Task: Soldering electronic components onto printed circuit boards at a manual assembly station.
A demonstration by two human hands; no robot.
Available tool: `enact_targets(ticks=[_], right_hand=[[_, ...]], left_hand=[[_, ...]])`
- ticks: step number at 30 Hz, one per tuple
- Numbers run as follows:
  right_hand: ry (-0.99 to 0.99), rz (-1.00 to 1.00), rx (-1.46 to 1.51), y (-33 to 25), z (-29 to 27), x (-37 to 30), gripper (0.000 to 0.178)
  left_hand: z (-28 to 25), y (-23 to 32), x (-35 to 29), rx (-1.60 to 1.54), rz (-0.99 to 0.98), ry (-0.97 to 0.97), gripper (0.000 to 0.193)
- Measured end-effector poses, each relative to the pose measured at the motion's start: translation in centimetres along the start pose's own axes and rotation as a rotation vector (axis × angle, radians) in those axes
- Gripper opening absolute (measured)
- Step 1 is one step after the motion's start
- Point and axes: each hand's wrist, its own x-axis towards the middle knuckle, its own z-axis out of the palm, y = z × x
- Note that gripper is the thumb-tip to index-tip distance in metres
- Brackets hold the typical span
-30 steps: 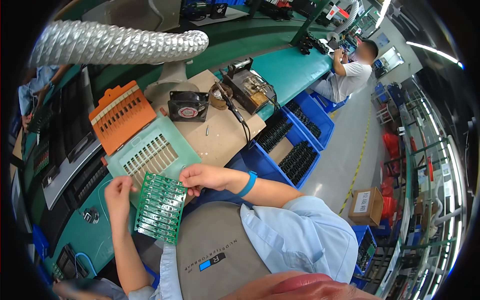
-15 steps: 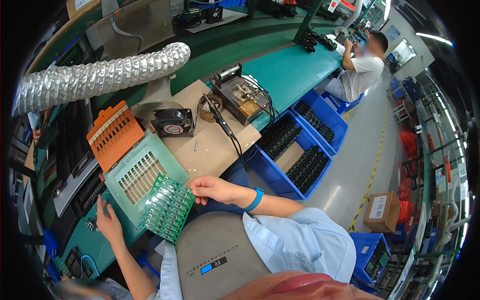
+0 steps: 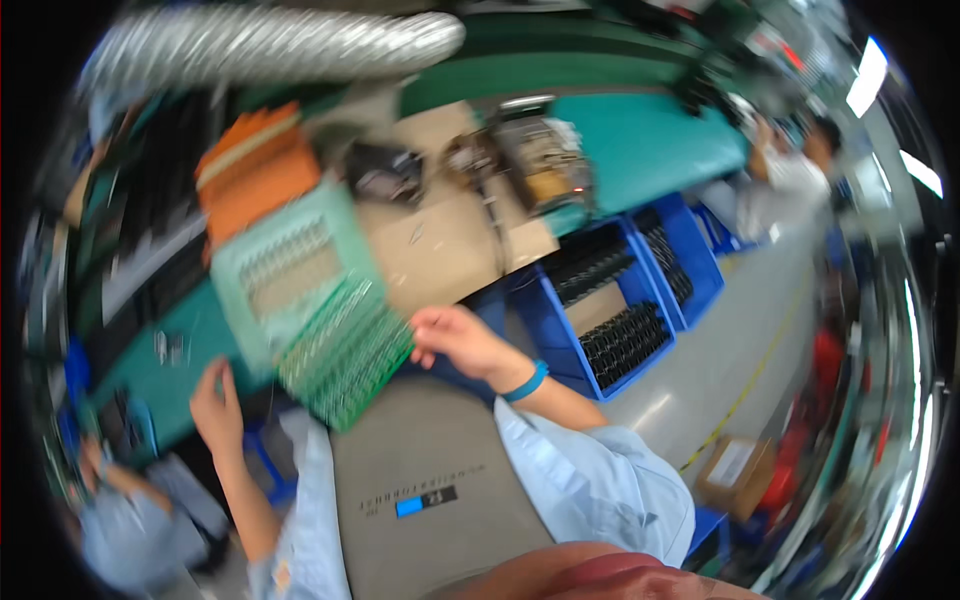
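My right hand (image 3: 458, 343) pinches the right corner of a green circuit board panel (image 3: 345, 352), which carries rows of small repeated sections. The panel is tilted in front of my chest and overlaps the near edge of a pale green fixture plate (image 3: 238, 283) with a slotted window. From the plate's far side rises an orange lid (image 3: 262, 205). Left of the panel, apart from it, my left hand (image 3: 217, 408) holds nothing, fingers loosely apart. Motion blurs fine details of the board.
Beyond the fixture, a small black fan (image 3: 384, 172) and a soldering station (image 3: 545, 165) stand on brown board (image 3: 440, 240). Silver ducting (image 3: 270, 45) hangs above. Blue crates (image 3: 605, 310) with black parts sit at the right. Co-workers sit at far right (image 3: 795, 170) and lower left (image 3: 140, 530).
My view has swung, so the bench appears higher and the lower-left co-worker shows more. The panel stays in my right hand; my left hand remains apart from it.
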Motion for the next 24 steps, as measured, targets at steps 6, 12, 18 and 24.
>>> enact_targets(ticks=[6,12,18,24], right_hand=[[0.085,-0.048,0.051,-0.5,0.2,0.1,0.02],[0.122,-0.074,-0.024,-1.3,1.8,2.4,0.02],[0.173,-0.108,-0.121,-3.0,3.3,5.9,0.019],[0.214,-0.061,-0.196,-2.9,5.2,9.0,0.019]], left_hand=[[-1.5,1.8,-3.4,0.09,-0.157,0.098,0.021],[-0.6,1.7,-7.0,0.035,-0.244,0.074,0.023],[0.9,1.6,-5.4,-0.06,-0.12,0.108,0.029],[1.6,1.2,-1.9,-0.083,-0.047,0.027,0.044]])
